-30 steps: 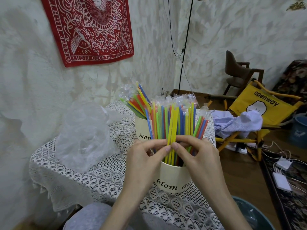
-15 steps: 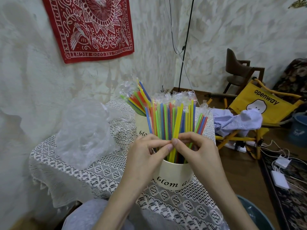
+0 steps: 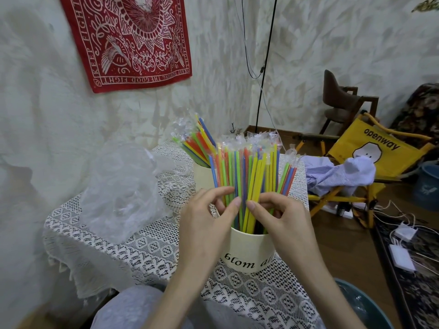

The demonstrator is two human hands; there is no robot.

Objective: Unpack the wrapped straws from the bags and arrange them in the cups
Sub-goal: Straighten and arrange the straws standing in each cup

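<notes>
The wrapped straws [image 3: 251,176] stand upright in the near cup [image 3: 249,252], and both hands meet just above its rim: the left hand [image 3: 209,224] and the right hand [image 3: 282,219] each pinch a few of the straws between curled fingers and thumb. A second cup [image 3: 202,174] behind it holds more straws [image 3: 192,143] leaning left. Both cups sit on a lace tablecloth [image 3: 142,252] beside a crumpled clear bag [image 3: 123,193], with a red banner [image 3: 128,39] on the wall and a yellow folding chair [image 3: 370,153] to the right.
</notes>
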